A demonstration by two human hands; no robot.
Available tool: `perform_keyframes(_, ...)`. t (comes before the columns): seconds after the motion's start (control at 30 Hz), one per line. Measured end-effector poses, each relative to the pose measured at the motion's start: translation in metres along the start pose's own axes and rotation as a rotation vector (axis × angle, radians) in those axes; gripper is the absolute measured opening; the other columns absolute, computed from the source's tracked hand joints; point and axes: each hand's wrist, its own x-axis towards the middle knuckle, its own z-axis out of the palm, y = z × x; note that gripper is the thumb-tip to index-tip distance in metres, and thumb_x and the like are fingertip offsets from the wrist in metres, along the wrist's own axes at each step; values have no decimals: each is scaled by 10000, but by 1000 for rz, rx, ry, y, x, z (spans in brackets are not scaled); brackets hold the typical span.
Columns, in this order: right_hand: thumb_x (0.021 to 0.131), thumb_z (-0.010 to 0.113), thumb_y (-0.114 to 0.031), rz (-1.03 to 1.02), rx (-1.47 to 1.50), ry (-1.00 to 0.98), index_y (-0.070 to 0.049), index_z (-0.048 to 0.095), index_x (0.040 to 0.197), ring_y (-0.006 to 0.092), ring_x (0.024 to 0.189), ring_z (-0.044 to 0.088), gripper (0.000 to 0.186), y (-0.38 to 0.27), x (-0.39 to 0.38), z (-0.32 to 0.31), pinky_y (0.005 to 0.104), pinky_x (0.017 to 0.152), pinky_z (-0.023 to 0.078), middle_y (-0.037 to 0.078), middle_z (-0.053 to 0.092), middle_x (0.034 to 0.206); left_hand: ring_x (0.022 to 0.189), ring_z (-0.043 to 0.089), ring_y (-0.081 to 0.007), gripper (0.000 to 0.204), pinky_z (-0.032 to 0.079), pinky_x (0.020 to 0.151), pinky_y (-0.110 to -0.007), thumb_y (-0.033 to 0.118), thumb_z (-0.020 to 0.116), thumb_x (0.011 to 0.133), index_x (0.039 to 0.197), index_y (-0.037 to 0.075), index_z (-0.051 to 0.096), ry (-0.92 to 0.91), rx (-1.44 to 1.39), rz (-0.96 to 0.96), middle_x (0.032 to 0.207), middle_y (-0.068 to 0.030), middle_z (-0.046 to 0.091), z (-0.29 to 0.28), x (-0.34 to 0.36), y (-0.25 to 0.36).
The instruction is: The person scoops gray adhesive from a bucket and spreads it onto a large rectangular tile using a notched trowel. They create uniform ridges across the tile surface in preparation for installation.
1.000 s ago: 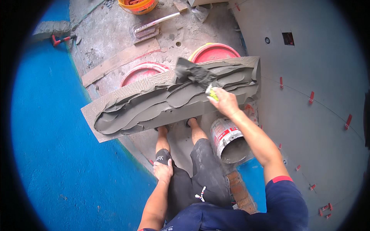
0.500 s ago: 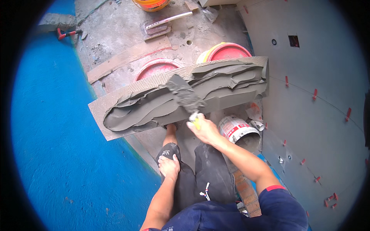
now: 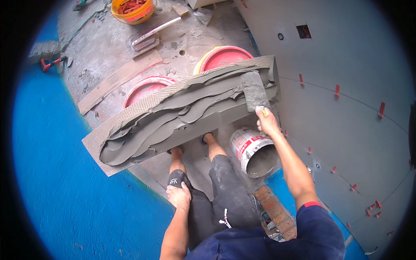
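Observation:
A long tile (image 3: 96, 138) lies back side up, its ridged back covered by a thick layer of grey mortar (image 3: 173, 119) in uneven folds. My right hand (image 3: 268, 121) is closed round the handle of a trowel (image 3: 255, 91), whose mortar-coated blade lies over the mortar near the tile's right end. My left hand (image 3: 179, 196) rests on my left leg at the hem of the dark shorts (image 3: 234, 190), holding nothing, with thumb and fingers apart. Two red-lidded buckets (image 3: 227, 57) stand at the tile's far edge, partly hidden by it.
A white bucket (image 3: 245, 145) with grey mortar inside lies tipped by my right leg. To the right rises a grey tiled wall (image 3: 342, 47) with red clips. Blue coating (image 3: 78, 186) covers the left side. An orange bucket (image 3: 138, 16) of red pieces stands at the back.
My right hand has carried the trowel rightward along the tile, from its middle to near its right end. My left hand stays on my leg. The whole view has shifted and turned somewhat.

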Motion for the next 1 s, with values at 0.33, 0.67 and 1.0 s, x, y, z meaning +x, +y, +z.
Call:
perform_keyframes(0.33,966,598,-534,-351,-646,-149,-40,507,1208,459,734,685,558,82,-37,46,547,616,532,301,679,837,1058,682,-389,692,568,904,-472,542,623,936,1230,-62,456,21,131,3,1180,-234,607,6,-6,24)
perform_keyframes(0.67,992,552,-573,-181,-304,195,1,574,1115,315,614,676,587,35,49,-116,445,592,548,172,677,753,1057,686,-381,690,571,902,-461,549,628,933,1219,-59,469,71,233,4,1166,-224,614,9,-15,57)
perform_keyframes(1.0,1007,493,-638,38,627,-276,-66,510,973,109,461,520,573,-23,80,-38,269,385,452,17,529,684,1032,697,-370,693,583,877,-452,553,635,926,1212,-58,479,108,282,-7,1159,-213,620,13,-12,60)
